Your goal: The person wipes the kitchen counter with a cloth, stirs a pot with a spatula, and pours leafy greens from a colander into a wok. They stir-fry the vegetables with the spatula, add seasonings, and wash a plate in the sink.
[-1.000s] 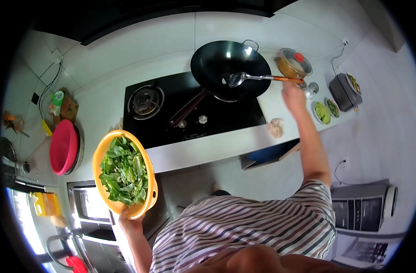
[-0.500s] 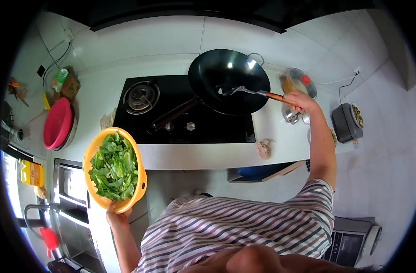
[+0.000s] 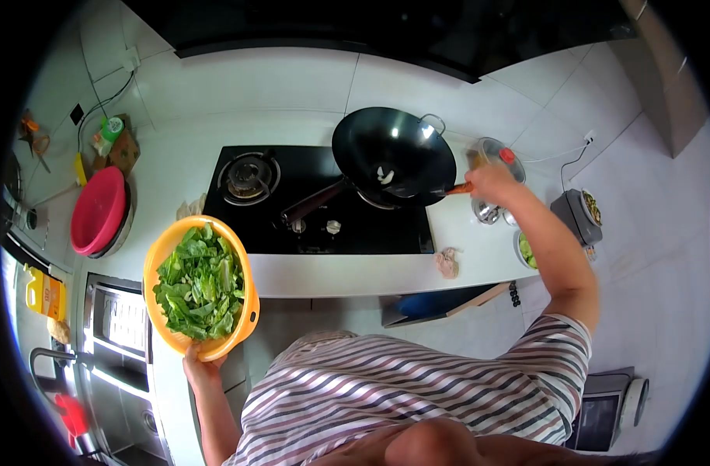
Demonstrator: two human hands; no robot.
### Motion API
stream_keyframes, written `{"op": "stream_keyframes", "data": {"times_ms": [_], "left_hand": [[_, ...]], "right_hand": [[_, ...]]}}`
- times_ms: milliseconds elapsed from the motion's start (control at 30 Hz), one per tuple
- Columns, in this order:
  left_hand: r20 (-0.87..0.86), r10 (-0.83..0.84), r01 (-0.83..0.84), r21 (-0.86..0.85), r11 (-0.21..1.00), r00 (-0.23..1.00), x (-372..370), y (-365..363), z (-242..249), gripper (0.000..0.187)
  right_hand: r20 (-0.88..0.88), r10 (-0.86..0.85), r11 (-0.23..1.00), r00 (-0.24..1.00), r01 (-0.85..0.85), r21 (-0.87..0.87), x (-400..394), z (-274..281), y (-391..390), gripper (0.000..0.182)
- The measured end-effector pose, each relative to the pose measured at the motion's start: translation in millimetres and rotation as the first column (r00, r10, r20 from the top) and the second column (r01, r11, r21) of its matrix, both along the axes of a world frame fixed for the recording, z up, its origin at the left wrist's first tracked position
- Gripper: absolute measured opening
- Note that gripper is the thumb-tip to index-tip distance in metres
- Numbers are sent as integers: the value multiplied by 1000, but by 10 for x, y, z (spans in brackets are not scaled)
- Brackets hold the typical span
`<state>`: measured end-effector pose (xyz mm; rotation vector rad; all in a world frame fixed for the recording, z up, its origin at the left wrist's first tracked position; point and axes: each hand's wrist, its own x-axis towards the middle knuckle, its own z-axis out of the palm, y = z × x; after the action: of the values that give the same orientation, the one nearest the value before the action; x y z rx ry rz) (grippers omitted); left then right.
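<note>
My left hand [image 3: 203, 368] grips the lower rim of a yellow plastic colander [image 3: 154, 317], held tilted left of the stove. Chopped leafy greens [image 3: 202, 283] fill it. At the right, my right hand [image 3: 495, 185] is closed around the wooden handle of a cooking spatula [image 3: 458, 188]. The metal end of the spatula reaches into the black wok [image 3: 359, 140], where it is hard to make out. Small white pieces, perhaps garlic [image 3: 384, 176], lie in the wok. The wok sits on the right burner, its handle [image 3: 312, 203] pointing toward the front left.
The black gas stove [image 3: 254, 229] has a bare left burner [image 3: 248, 179]. A pink basin [image 3: 99, 211] leans at the left. On the right are a clear lidded container [image 3: 488, 147], a bowl of green slices [image 3: 526, 250], a crumpled cloth [image 3: 447, 264] and a grey appliance [image 3: 576, 216].
My right hand has pushed the spatula lower at the wok's right side, and its metal end now shows less. The white pieces have shifted in the wok. The view has tilted slightly.
</note>
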<state>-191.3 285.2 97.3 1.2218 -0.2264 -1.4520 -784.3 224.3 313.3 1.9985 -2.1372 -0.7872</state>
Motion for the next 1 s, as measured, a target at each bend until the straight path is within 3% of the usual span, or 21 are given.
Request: {"op": "stream_keyframes", "data": {"times_ms": [67,133,200,233,300,367,433,567,633,700,767,800,867,1000], "left_hand": [[-8,25,-25,-17,1000,1000,44,3,10,37],[21,19,-19,-14,1000,1000,147,14,6,39],[56,27,-27,-6,1000,998,219,18,2,40],[52,29,-29,-7,1000,998,231,13,27,40],[67,50,-50,4,999,996,262,18,89,40],[63,54,-53,-16,998,997,261,22,133,40],[59,60,-56,-63,996,996,264,27,154,40],[59,88,-86,-33,996,994,195,-9,156,41],[41,79,-77,-44,996,996,163,-14,149,41],[44,51,-50,-26,998,998,159,-49,87,41],[36,37,-36,-20,999,999,105,-70,62,40],[30,34,-34,-2,999,999,81,-78,50,38],[24,27,-28,16,999,999,62,-106,4,36],[28,14,-15,26,1000,1000,45,-127,-71,35]], "right_hand": [[200,-57,998,978,53,25,-115,-284,-13,27],[429,-358,928,829,268,258,-331,-700,-187,28],[512,-424,904,747,388,182,-106,-798,-215,24],[510,-421,905,750,386,179,-156,-935,-279,24],[297,-242,936,924,303,-178,-293,-1335,-416,20],[266,-310,914,913,363,-180,-212,-1277,-452,19],[213,-238,888,948,301,-349,-329,-1306,-524,19],[75,-117,899,990,138,-415,-422,-1066,-530,20],[-19,86,896,996,-86,-436,-470,-894,-477,21],[38,97,900,995,-71,-430,-527,-614,-376,22],[179,103,982,979,-72,-174,-669,-286,-287,29],[176,97,983,979,-67,-172,-662,-95,-226,29],[426,-256,965,868,255,60,-589,272,-129,37],[338,-448,891,827,385,240,-507,554,-140,44]]}}
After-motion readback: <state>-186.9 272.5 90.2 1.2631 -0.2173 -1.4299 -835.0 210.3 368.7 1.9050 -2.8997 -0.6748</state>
